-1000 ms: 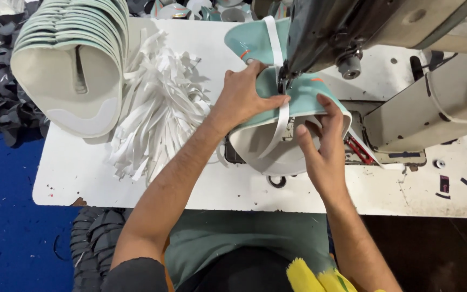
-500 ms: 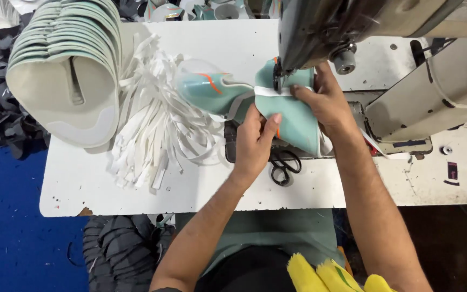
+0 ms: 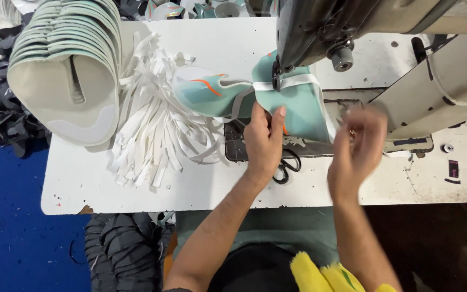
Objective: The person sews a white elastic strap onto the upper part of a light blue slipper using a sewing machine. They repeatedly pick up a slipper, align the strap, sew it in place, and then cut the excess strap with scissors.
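Here the mint-green fabric shoe upper with orange accents (image 3: 293, 108) lies under the needle of the grey industrial sewing machine (image 3: 320, 32), with a white tape strip (image 3: 298, 82) laid across it right at the presser foot. By the look of it the tape is only partly stitched, since its loose end runs down the upper's right edge. The left hand (image 3: 265, 141) lies flat, fingers extended, pressing the upper against the machine bed. The right hand (image 3: 357, 147) is lifted off the work and blurred; whether it grips anything cannot be told. A pair of black scissors (image 3: 286, 166) sits just beside the left wrist. On the white counter (image 3: 201, 189), a loose heap of white tape strips (image 3: 158, 135) fans out, soft and limp. Left of it leans a tall stack of pale green and cream shoe uppers (image 3: 66, 70), smooth and curved, each with a slit.
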